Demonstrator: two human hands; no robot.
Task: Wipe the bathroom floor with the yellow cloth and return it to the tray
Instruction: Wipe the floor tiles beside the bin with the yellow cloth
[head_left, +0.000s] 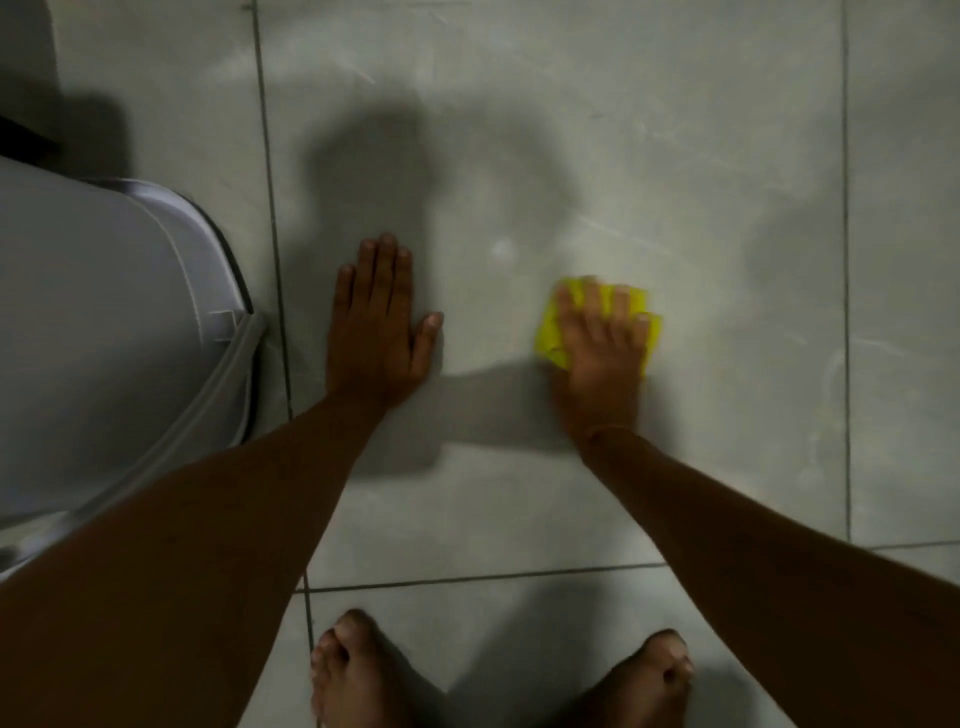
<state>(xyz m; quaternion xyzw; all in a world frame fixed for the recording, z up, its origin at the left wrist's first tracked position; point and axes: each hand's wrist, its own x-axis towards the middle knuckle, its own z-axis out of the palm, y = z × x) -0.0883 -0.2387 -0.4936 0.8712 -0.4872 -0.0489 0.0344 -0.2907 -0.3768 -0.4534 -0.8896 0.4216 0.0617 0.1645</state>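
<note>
The yellow cloth (548, 332) lies bunched on the grey tiled floor (649, 156), mostly covered by my right hand (602, 343), which presses down on it with fingers spread. Yellow edges show at the hand's left and beyond the fingertips. My left hand (376, 322) rests flat on the floor to the left, palm down, fingers together and thumb out, holding nothing. No tray is in view.
A white rounded fixture (104, 332) with a grey hose (228, 364) along its edge fills the left side, close to my left hand. My two bare feet (358, 670) stand at the bottom edge. Dark grout lines cross the tiles.
</note>
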